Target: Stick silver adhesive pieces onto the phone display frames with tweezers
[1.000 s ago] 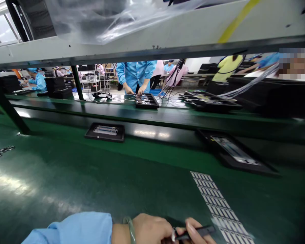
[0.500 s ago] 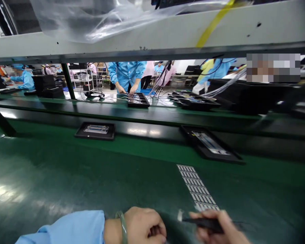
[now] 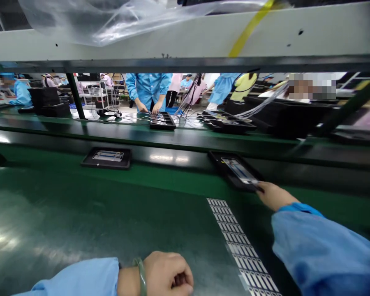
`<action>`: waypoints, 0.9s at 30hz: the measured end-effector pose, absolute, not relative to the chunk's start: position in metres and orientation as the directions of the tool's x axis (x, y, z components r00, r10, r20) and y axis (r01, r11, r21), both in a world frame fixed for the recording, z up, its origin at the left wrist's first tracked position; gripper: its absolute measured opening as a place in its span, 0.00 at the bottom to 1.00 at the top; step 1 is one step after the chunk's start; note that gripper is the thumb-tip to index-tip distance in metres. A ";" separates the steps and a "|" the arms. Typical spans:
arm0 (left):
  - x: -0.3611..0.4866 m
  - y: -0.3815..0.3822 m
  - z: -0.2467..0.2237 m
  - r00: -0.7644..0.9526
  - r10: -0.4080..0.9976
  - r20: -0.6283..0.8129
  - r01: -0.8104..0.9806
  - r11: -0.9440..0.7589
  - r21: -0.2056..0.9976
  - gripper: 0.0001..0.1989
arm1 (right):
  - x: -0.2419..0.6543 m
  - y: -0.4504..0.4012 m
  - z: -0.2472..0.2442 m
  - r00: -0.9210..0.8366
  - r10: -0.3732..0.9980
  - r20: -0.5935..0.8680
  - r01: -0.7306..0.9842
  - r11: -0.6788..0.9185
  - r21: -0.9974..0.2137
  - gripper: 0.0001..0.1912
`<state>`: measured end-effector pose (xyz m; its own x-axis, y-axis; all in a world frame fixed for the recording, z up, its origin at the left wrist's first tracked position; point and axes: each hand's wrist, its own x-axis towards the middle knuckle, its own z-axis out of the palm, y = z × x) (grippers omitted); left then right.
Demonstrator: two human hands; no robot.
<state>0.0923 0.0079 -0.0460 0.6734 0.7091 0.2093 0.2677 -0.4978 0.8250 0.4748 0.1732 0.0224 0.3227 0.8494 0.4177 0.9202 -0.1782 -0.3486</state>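
Observation:
My right hand (image 3: 274,195) reaches forward and pinches the near right corner of a black tray (image 3: 217,162). A slim device part with a clear frame (image 3: 239,169) lies in that tray. My left hand (image 3: 168,273), with a green bangle at the wrist, rests at the bottom of the view with its fingers curled. What it holds, if anything, is hidden. Between the hands, a long sheet of small white-edged labels (image 3: 231,226) lies on the green table (image 3: 111,222).
A second black tray (image 3: 126,158) with a similar part sits at the table's back left. Behind it runs a raised ledge (image 3: 135,137). A person in blue (image 3: 149,88) handles a tray across the line. A beam (image 3: 185,43) crosses overhead.
My right hand has moved from the labels out to the right tray and taken its corner. The black tool it held is out of sight. More of the label sheet shows.

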 end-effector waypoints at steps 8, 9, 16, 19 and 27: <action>0.090 0.019 -0.041 0.757 0.640 0.130 0.259 -0.478 0.839 0.04 | 0.486 0.197 0.001 0.143 0.983 0.116 0.984 -0.128 -0.126 0.09; 0.090 0.019 -0.041 0.757 0.643 0.119 0.266 -0.469 0.842 0.04 | 0.482 0.198 0.005 0.101 0.990 0.103 0.990 -0.089 -0.112 0.09; 0.093 0.015 -0.044 0.673 0.730 0.121 0.221 -0.354 0.909 0.05 | 0.416 0.188 0.028 -0.197 0.976 0.093 0.980 0.197 0.011 0.15; 0.093 0.014 -0.043 0.575 0.805 0.146 0.143 -0.274 0.951 0.03 | 0.371 0.179 0.037 -0.340 0.935 0.096 0.940 0.335 0.069 0.16; 0.053 0.061 -0.040 -0.057 0.951 0.303 0.288 -0.274 0.917 0.12 | 0.255 0.111 0.042 -0.644 0.765 0.009 0.756 0.635 0.161 0.14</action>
<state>0.0530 0.0608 -0.0400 -0.0573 0.9514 0.3026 0.2879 -0.2744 0.9175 0.2554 0.1107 0.0423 -0.6444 0.7646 0.0088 0.7556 0.6350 0.1608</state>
